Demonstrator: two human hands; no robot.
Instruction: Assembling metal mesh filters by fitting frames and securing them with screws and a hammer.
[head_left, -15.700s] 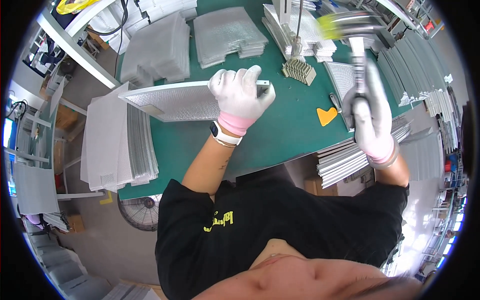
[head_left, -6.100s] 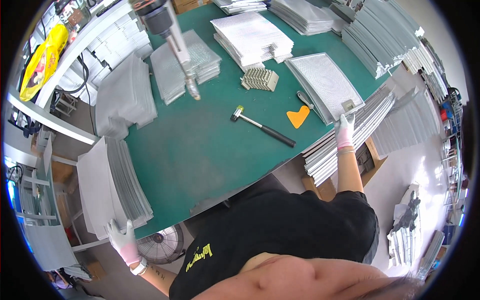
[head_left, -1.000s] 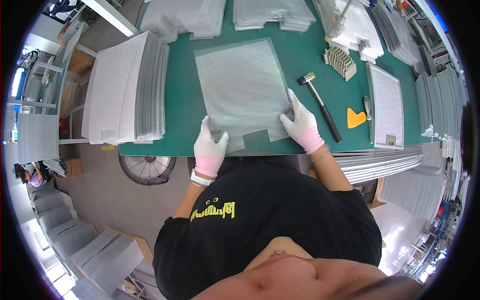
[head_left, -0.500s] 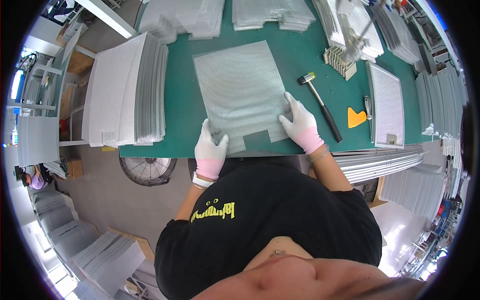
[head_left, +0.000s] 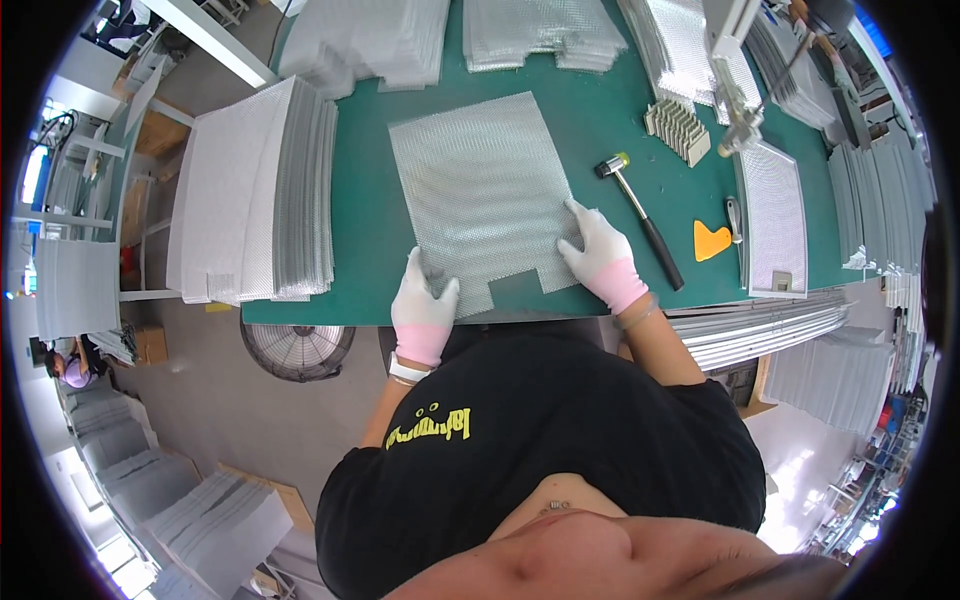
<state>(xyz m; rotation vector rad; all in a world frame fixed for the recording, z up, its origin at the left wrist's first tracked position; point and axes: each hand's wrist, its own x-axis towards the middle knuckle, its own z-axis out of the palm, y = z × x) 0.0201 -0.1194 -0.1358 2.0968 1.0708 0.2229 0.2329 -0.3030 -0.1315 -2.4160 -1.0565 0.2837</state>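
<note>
while two hands (head_left: pixel 421 305) (head_left: pixel 604 260) pinch one mesh sheet (head_left: pixel 485 185), one hammer (head_left: pixel 647 228) and one orange scraper (head_left: pixel 711 241) lie to its right.

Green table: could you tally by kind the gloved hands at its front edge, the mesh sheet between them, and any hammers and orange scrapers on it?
Gloved hands, left hand and right hand: 2
Mesh sheet between them: 1
Hammer: 1
Orange scraper: 1
Total: 5
</note>
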